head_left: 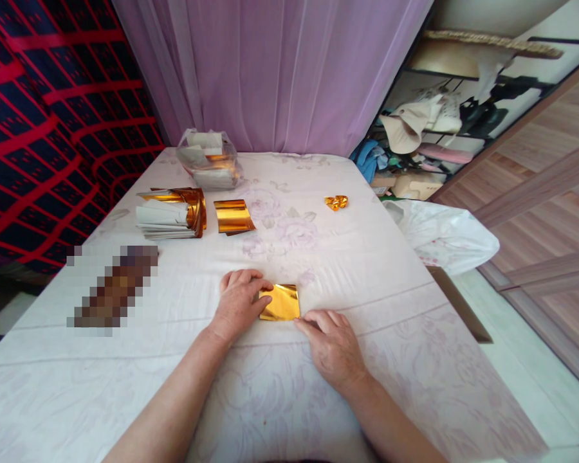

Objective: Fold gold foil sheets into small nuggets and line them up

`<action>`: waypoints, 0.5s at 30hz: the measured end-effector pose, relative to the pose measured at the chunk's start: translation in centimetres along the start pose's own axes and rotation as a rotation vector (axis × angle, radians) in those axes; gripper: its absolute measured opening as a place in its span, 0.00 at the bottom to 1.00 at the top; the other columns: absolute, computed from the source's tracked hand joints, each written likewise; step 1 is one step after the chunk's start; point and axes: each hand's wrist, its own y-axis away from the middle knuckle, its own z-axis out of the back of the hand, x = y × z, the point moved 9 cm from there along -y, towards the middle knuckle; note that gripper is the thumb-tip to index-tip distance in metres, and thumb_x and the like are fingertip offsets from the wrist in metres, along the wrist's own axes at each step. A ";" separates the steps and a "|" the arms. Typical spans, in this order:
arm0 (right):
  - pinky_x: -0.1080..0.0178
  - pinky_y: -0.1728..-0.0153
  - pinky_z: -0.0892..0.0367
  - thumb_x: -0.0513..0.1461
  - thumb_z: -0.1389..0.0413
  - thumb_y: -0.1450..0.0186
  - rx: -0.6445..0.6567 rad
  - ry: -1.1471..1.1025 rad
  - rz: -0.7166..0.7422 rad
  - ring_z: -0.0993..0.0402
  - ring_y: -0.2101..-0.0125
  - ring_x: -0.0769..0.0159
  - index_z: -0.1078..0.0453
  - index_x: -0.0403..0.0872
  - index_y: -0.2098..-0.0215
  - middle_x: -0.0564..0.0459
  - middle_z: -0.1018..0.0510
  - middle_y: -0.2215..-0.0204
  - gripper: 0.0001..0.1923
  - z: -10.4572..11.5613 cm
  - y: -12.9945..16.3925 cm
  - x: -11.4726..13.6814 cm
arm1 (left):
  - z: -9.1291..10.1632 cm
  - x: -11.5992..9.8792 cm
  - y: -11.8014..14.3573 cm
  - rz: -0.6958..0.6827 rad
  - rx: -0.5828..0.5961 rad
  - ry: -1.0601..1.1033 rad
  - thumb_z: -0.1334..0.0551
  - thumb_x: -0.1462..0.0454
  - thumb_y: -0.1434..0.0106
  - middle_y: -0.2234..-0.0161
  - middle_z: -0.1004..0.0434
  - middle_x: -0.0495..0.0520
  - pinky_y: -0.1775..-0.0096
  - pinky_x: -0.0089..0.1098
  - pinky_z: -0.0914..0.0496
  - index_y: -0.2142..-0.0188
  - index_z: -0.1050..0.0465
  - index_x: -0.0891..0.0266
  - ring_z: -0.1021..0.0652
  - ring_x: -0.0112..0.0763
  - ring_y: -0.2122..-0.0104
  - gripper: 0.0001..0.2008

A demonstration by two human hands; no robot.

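A sheet of gold foil paper (282, 303) lies flat on the table in front of me. My left hand (238, 299) is at its left side, with thumb and forefinger over the edge, gripping it against the cloth. At the lower right corner, the closed fingertips of my right hand (332, 341) pinch the sheet. Farther off, a small stack of gold foil sheets (233, 216) lies beside a thick bundle of foil paper (166, 215) with pale backs. A folded gold foil piece (336, 203) rests alone at the far right.
A clear plastic bag (210, 161) of foil paper sits at the table's far left. A blurred-out dark object (118, 288) lies at left on the flowered tablecloth (367, 270). Right of the table are a white plastic bag (446, 235) and a cluttered shelf; a purple curtain (280, 77) hangs behind.
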 end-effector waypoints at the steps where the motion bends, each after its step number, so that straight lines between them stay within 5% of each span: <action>1: 0.61 0.63 0.42 0.30 0.48 0.36 -0.005 0.001 -0.005 0.33 0.65 0.65 0.24 0.51 0.56 0.52 0.23 0.64 0.16 0.0 0.2 -0.1 | 0.0 0.0 0.0 0.000 0.001 -0.001 0.36 0.63 0.41 0.54 0.26 0.50 0.46 0.47 0.44 0.59 0.22 0.49 0.30 0.41 0.50 0.10; 7: 0.60 0.63 0.40 0.29 0.51 0.36 -0.048 -0.001 -0.022 0.32 0.65 0.64 0.24 0.49 0.58 0.51 0.23 0.65 0.17 0.9 0.4 -0.7 | -0.1 0.1 0.0 0.002 0.002 -0.003 0.36 0.63 0.41 0.54 0.26 0.49 0.46 0.47 0.44 0.59 0.23 0.48 0.31 0.41 0.50 0.10; 15: 0.59 0.56 0.34 0.34 0.50 0.32 -0.033 -0.104 -0.006 0.30 0.58 0.62 0.27 0.49 0.51 0.48 0.23 0.57 0.15 -0.1 -4.7 -0.5 | 0.0 0.1 0.0 -0.010 -0.002 -0.010 0.36 0.63 0.41 0.53 0.26 0.50 0.46 0.47 0.43 0.59 0.23 0.49 0.30 0.41 0.50 0.11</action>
